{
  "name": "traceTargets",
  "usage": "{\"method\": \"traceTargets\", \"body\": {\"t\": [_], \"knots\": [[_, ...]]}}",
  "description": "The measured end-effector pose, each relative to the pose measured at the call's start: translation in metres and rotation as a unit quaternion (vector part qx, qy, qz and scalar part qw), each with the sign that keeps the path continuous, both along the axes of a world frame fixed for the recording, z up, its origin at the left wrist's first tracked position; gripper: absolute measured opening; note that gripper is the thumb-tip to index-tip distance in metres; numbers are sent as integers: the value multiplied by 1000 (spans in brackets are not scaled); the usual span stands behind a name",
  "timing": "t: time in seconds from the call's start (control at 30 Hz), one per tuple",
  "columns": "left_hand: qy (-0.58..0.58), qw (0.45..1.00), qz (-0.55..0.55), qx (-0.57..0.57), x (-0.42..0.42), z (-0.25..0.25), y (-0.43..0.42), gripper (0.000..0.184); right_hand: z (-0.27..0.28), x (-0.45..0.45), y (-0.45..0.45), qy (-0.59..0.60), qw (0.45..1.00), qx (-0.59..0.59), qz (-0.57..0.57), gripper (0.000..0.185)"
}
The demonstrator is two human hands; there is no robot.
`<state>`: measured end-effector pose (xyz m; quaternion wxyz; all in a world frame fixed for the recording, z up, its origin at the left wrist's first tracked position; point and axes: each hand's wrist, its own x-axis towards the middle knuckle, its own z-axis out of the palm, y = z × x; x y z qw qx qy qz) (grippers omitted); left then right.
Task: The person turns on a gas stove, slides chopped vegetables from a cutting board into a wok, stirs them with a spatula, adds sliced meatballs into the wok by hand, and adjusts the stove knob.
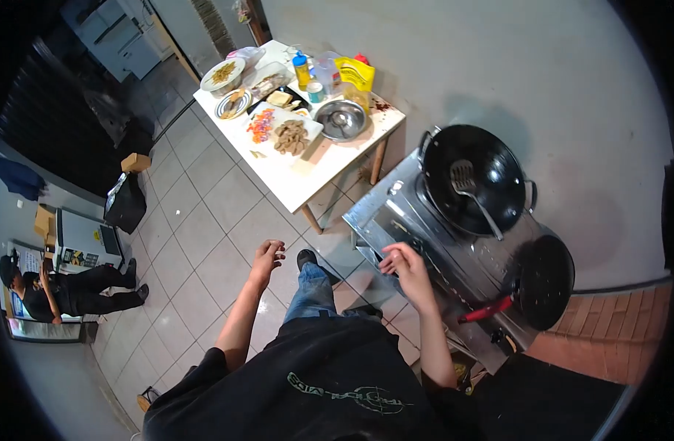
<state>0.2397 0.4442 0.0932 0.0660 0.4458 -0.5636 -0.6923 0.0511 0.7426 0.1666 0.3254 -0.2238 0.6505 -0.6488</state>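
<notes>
My left hand [269, 262] hangs over the tiled floor with loosely bent fingers and nothing in it. Near the front edge of the metal stove [374, 207] is my right hand [406, 270], its fingers half curled and apart, also without anything in them. A large black wok [445, 192] sits on the far burner, and a slotted spatula [478, 197] rests inside it. Closer to me on the stove lies a black frying pan [546, 283] with a red handle [487, 310] pointing toward my right arm.
Ahead, a white table [296, 184] carries a cutting board [304, 152] with chopped vegetables and sliced meat, a steel bowl [352, 131], plates, bottles and a yellow pouch [355, 73]. Another person [65, 290] stands at the left by a white chest [87, 234]. A black bag [125, 204] is on the floor.
</notes>
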Motion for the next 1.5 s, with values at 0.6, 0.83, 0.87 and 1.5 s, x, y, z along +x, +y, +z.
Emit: {"method": "traceTargets", "body": {"t": [0.6,0.83,0.87,1.5], "knots": [[-8,916,8,-401,-169,-62,-412,28,-152,-61,-340,-233,963,23,-133,41],[-26,964,-175,-199,-199,-99,-458,25,-211,-80,-382,-280,940,-18,-193,34],[-27,963,-182,-199,-199,-98,-456,25,-209,-79,-387,-281,934,-11,-218,33],[182,951,-138,208,-164,22,-364,52,-77,-41,-327,40,938,114,-325,22]]}}
